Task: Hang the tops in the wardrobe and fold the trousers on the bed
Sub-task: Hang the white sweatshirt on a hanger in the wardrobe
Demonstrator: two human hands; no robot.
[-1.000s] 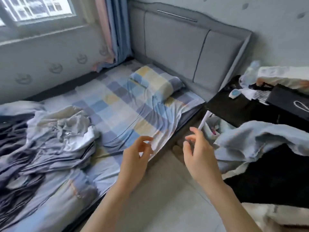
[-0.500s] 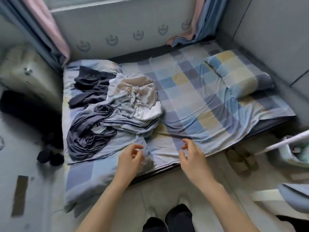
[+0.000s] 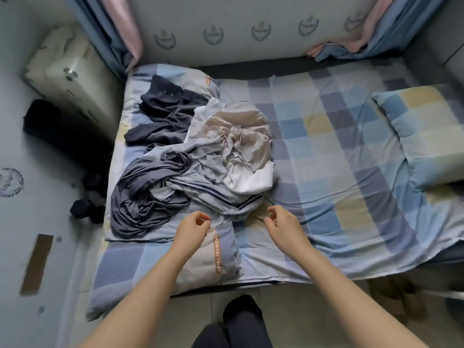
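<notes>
Nearest the camera: the person's dark-trousered legs (image 3: 236,325) on pale floor tile at the bed's near edge. Both bare forearms reach forward over the bed (image 3: 351,222).

Left hand (image 3: 192,228): fingers loosely curled, thumb near forefinger, holding nothing; it hovers over the folded checked quilt (image 3: 175,262) at the near left corner of the bed. Right hand (image 3: 285,226): likewise loosely curled, empty, over the checked sheet just short of the clothes pile (image 3: 200,156). Neither hand touches a garment.

The pile lies on the left half of the bed, just beyond both hands. Nearest part: a pale grey garment with dark stripes (image 3: 221,194), stripes running left-to-right and slanting toward the right hand. Left of it, a slate-grey garment (image 3: 140,197) bunched in long folds, long axis running near-to-far. On top, right: a white piece (image 3: 251,179), and behind it a crumpled beige garment (image 3: 241,139). Farthest: a dark navy garment (image 3: 165,114), spread out, long axis slanting from near-left to far-right. Which are tops and which trousers cannot be told.

Right side: pillow (image 3: 421,136) in matching check, well apart from the pile. Left of the bed: dark items on the floor (image 3: 88,204) and a pale suitcase (image 3: 70,74). Far edge: the wall (image 3: 238,26), curtains (image 3: 120,28) at both corners.
</notes>
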